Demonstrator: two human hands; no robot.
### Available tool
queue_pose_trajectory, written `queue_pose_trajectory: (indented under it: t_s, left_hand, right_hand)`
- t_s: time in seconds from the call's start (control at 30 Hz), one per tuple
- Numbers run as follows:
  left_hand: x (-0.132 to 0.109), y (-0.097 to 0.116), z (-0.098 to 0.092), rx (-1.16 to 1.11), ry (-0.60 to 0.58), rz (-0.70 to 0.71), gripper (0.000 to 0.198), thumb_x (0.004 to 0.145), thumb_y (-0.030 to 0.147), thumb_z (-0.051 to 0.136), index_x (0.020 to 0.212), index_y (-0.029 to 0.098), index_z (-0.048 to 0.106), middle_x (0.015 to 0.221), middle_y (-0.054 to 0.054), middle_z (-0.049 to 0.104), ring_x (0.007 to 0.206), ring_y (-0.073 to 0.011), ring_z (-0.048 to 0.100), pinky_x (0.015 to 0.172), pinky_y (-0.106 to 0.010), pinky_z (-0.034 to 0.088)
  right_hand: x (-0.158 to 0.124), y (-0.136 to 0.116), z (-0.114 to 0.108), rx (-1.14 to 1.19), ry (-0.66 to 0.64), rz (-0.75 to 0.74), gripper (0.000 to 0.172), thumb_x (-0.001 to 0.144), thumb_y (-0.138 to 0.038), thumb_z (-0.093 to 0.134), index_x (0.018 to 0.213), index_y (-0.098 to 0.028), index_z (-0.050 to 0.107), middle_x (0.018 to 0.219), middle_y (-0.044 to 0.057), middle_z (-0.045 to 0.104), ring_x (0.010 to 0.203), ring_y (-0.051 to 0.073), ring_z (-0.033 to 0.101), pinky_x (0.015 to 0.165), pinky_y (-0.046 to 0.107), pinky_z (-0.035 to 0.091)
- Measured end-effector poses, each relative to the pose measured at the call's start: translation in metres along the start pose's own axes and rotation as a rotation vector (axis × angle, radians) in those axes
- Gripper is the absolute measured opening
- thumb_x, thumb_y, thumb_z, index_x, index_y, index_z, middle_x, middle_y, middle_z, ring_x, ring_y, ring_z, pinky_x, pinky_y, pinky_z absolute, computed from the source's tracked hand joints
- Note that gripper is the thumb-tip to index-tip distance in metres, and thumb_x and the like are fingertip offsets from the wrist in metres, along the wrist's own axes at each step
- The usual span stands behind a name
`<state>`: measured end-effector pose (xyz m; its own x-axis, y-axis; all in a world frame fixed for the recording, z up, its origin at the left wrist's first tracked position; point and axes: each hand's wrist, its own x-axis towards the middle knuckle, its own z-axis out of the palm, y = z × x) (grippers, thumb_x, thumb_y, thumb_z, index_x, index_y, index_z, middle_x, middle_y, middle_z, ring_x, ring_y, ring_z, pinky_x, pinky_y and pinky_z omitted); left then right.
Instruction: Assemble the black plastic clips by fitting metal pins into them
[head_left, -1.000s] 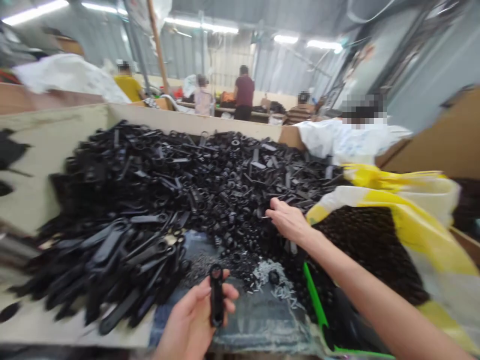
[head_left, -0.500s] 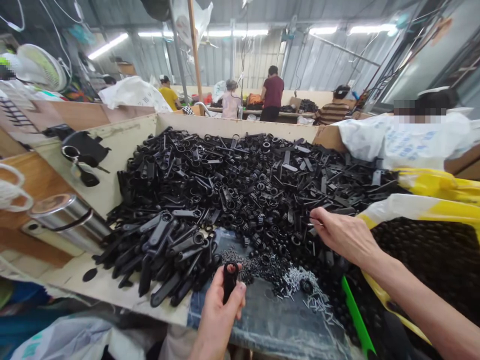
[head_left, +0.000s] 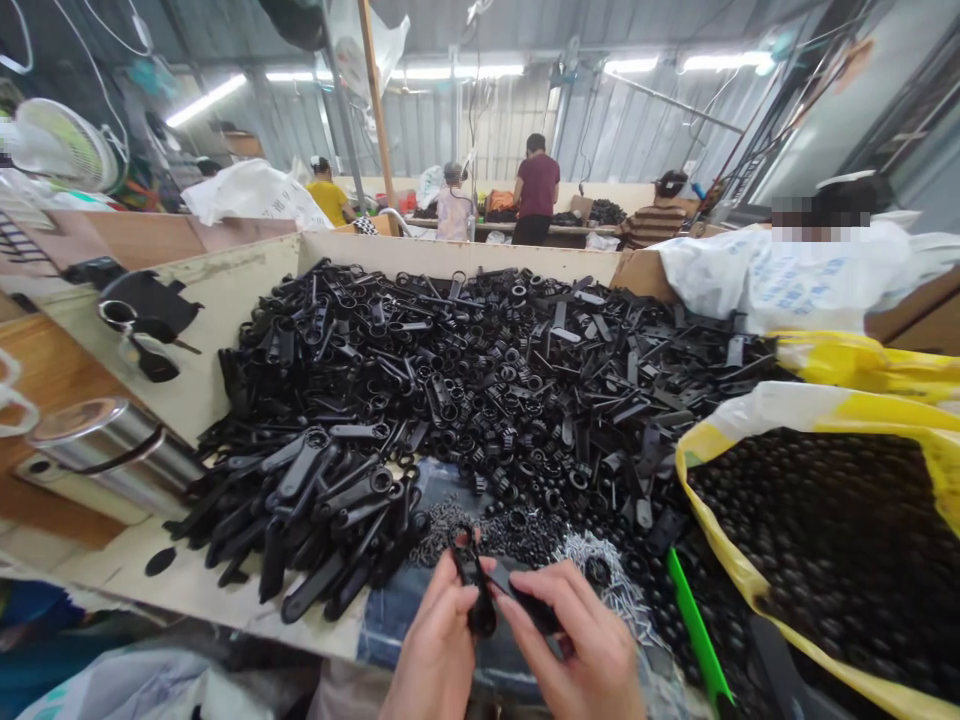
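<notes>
In the head view, the person's left hand [head_left: 435,645] and right hand [head_left: 577,640] come together at the bottom centre, with the fingers curled and the wrists low at the front of the bench. The left hand pinches a black plastic lever [head_left: 471,590], its ring end up, between thumb and fingers. The right hand holds a narrow grip on a flat black plastic strip [head_left: 529,605], whose end meets the lever; whether the two are joined is hidden by the fingers. Just beyond the hands lies a blue-grey cloth [head_left: 394,510] under a scatter of fine black coils [head_left: 487,535] and short silver pins [head_left: 592,570]. A heaped mound of matte black moulded parts [head_left: 480,400], ribbed rings and flat bars, fills the wooden-walled bin [head_left: 450,255], with long slotted levers [head_left: 315,500] massed to the left. To the right, a white sack with yellow bands [head_left: 825,410] holds small round black parts [head_left: 825,540], a green plastic strip [head_left: 697,630] beside it. A co-worker in a white top [head_left: 780,280] sits past the bin's far right corner.
</notes>
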<state>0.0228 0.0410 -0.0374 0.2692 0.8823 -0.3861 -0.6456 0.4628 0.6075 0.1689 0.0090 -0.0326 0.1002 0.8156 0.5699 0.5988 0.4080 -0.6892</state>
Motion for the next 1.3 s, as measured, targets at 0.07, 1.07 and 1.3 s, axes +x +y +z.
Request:
queue_pose_trajectory:
  t_s: [0.07, 1.07, 1.3]
  left_hand:
    - [0.003, -0.008, -0.003, -0.069, 0.012, -0.019, 0.041, 0.075, 0.026, 0.077, 0.116, 0.024, 0.08, 0.117, -0.006, 0.078, 0.129, -0.0287, 0.06, 0.118, -0.042, 0.038]
    - [-0.01, -0.022, -0.013, 0.32, 0.258, 0.008, 0.057, 0.078, 0.044, 0.087, 0.128, 0.022, 0.072, 0.146, -0.013, 0.065, 0.131, -0.0283, 0.06, 0.096, -0.029, 0.054]
    - [-0.028, -0.02, 0.0, 0.585, 0.016, 0.077, 0.067, 0.085, 0.056, 0.077, 0.142, 0.023, 0.064, 0.07, -0.001, 0.068, 0.048, -0.0096, 0.045, 0.044, -0.019, 0.034]
  right_hand:
    - [-0.003, 0.0, 0.006, -0.025, 0.025, -0.04, 0.011, 0.1, -0.024, 0.066, 0.109, -0.024, 0.072, 0.095, 0.006, 0.076, 0.077, 0.018, 0.075, 0.067, 0.024, 0.06]
    - [-0.019, -0.009, -0.006, -0.143, -0.211, 0.042, 0.029, 0.097, -0.037, 0.065, 0.123, -0.027, 0.073, 0.1, 0.007, 0.072, 0.072, 0.02, 0.075, 0.059, 0.025, 0.062]
    - [-0.006, -0.001, -0.01, 0.389, -0.235, 0.617, 0.037, 0.089, -0.055, 0.073, 0.091, -0.018, 0.074, 0.066, -0.001, 0.061, 0.056, 0.014, 0.055, 0.052, 0.024, 0.046]
